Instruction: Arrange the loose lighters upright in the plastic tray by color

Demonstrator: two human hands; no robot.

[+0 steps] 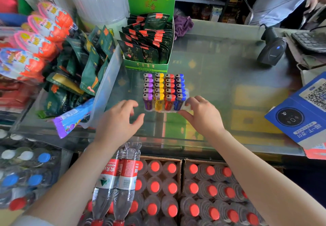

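Nearest the camera, both hands rest low over the glass counter point(220, 70). The left hand point(118, 119) hovers with fingers spread and curled, empty, just off the tray's near-left corner and not touching it as far as I can tell. The right hand point(201, 114) has its thumb and fingers parted around the near-right corner of the plastic tray point(187, 96), fingertips touching or almost touching the clear rim — clamped on nothing I can confirm.

The risk, in my judgement, sits right here: the lighters point(164, 91) stand upright and close-packed, so a nudge or a lift by one corner could tip the near row and topple the columns behind it. A slide on smooth glass could do the same.

From the right hand the tray lies at about ten o'clock; from the left hand, at about one o'clock. It holds four columns — purple, yellow, red, blue — running away toward twelve o'clock, stopping just short of the green display box point(146, 65). No loose lighters show on the counter.
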